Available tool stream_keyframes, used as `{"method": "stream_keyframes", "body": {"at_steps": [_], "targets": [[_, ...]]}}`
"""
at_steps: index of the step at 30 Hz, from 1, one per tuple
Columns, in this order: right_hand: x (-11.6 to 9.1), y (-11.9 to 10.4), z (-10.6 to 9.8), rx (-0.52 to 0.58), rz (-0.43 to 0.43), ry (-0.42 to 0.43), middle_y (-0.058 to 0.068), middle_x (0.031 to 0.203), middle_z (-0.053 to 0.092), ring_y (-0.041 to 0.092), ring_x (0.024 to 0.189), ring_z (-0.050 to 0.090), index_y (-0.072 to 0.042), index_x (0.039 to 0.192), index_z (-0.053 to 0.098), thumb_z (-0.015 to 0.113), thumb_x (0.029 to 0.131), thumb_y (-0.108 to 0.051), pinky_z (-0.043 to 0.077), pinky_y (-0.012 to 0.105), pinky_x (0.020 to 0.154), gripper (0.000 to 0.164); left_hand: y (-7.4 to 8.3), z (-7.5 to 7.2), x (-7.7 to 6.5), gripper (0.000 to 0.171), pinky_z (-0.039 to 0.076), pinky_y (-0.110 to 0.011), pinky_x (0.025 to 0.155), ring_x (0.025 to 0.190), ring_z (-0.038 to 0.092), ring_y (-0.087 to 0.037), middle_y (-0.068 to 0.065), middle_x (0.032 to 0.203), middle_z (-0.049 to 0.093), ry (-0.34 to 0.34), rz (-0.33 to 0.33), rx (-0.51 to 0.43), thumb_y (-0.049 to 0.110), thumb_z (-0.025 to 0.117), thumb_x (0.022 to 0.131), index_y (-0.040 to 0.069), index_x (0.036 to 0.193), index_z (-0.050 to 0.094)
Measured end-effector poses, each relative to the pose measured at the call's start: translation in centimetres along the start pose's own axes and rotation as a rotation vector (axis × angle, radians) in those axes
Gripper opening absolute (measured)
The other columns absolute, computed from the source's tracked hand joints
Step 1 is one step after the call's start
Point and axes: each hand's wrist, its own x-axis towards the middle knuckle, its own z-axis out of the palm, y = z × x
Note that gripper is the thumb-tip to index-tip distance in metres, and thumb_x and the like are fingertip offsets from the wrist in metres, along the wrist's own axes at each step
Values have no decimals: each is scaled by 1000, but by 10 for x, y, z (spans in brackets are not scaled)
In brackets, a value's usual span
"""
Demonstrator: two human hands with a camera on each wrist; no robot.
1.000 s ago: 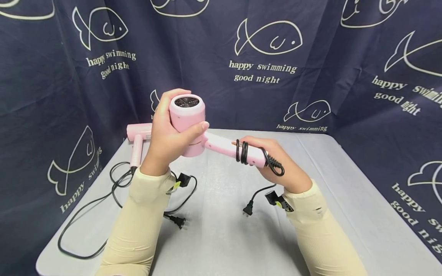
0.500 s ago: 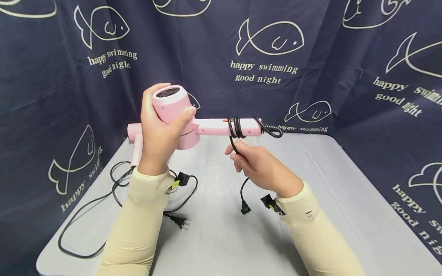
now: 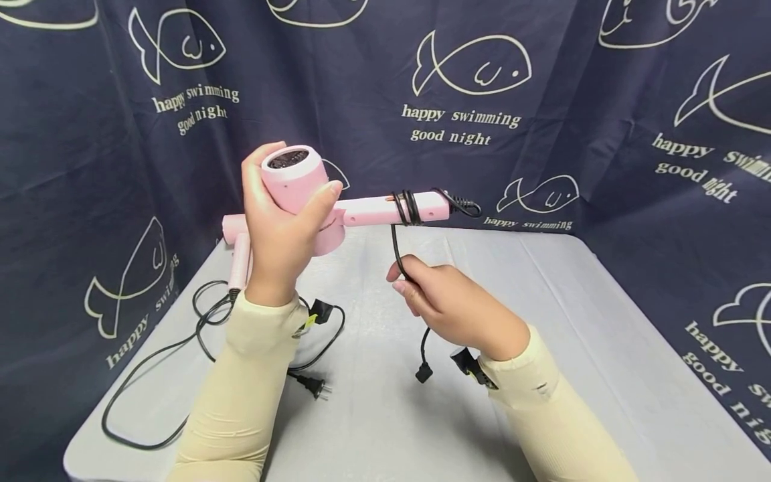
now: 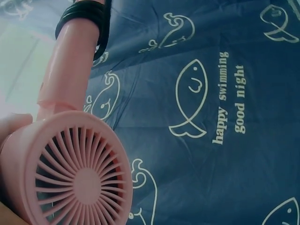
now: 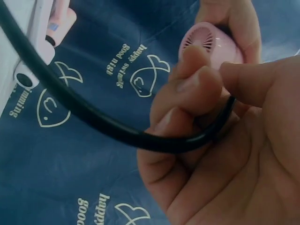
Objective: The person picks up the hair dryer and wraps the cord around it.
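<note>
My left hand [image 3: 278, 237] grips the barrel of a pink hair dryer [image 3: 294, 186] and holds it above the table, thumb across its side. Its dark round end faces up and the handle points right. Several turns of the black power cord [image 3: 409, 208] wrap the handle. Below the handle, my right hand [image 3: 460, 304] pinches the cord between thumb and fingers. The cord's plug [image 3: 424, 373] hangs lower down. In the left wrist view the dryer's pink slatted grille [image 4: 87, 185] shows closely. The right wrist view has the cord [image 5: 117, 133] running across the curled fingers.
Behind my left hand, another pink hair dryer [image 3: 239, 261] lies at the table's left side. Its loose black cord [image 3: 144, 358] loops over the grey-white table [image 3: 373, 428], ending in a two-pin plug [image 3: 313, 385]. A dark blue fish-print curtain [image 3: 337, 87] surrounds the table.
My right hand has left the handle, taken hold of the cord, and drawn it downward. My left hand has moved up and left with the dryer, whose handle has swung upward.
</note>
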Motion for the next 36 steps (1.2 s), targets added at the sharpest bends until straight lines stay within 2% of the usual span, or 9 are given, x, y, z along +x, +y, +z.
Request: {"method": "stream_keyframes", "body": {"at_steps": [3,7,11,15,20,25,30,36], "targets": [[0,-5,-4,-51,-18,24,-17,75,54,0,60,47,-26,108,53,38,102,-34,45,21,62,18,-1,1,-1,64,49,-34,83,97,57,-24,-9,110,56,-7,30,27,1,78,69,2,125,45],[-2,-9,-11,-107,-66,97,-20,89,58,-1,68,51,-24,104,57,40,102,-32,46,21,67,19,0,1,-3,65,48,-33,83,96,57,-21,-9,110,56,-30,50,76,0,77,69,2,124,45],[-6,-10,-18,-144,-96,166,-18,78,54,0,62,47,-23,100,60,43,101,-29,43,20,61,18,2,0,-4,65,48,-30,81,93,58,-17,-9,110,58,-69,62,163,2,78,68,2,125,45],[-8,-10,-22,-193,-104,219,-16,69,46,0,57,41,-23,96,60,47,99,-27,39,18,56,14,3,1,-6,66,47,-28,79,90,57,-12,-8,108,60,-110,76,288,5,80,68,2,125,47],[-11,-11,-26,-194,-106,267,-15,65,42,0,54,37,-23,95,62,55,95,-23,35,18,51,6,4,2,-8,65,46,-30,75,85,57,-14,-9,103,63,-170,103,393,5,81,66,3,123,50],[-13,-10,-29,-172,-109,278,-15,65,44,-1,54,38,-25,97,65,61,92,-21,34,15,50,8,3,3,-8,64,45,-32,73,85,57,-18,-11,105,63,-213,141,426,2,79,64,4,122,52],[-14,-8,-32,-184,-136,302,-16,66,47,-1,55,39,-24,92,67,64,90,-20,32,11,52,6,3,3,-8,63,44,-32,72,84,56,-17,-9,104,62,-265,150,437,2,78,63,6,121,53],[-14,-5,-33,-168,-184,319,-19,73,55,-2,62,45,-24,93,70,71,84,-19,37,10,58,10,3,1,-7,63,45,-31,76,86,57,-17,-9,111,61,-361,209,425,1,78,61,4,120,55]]}}
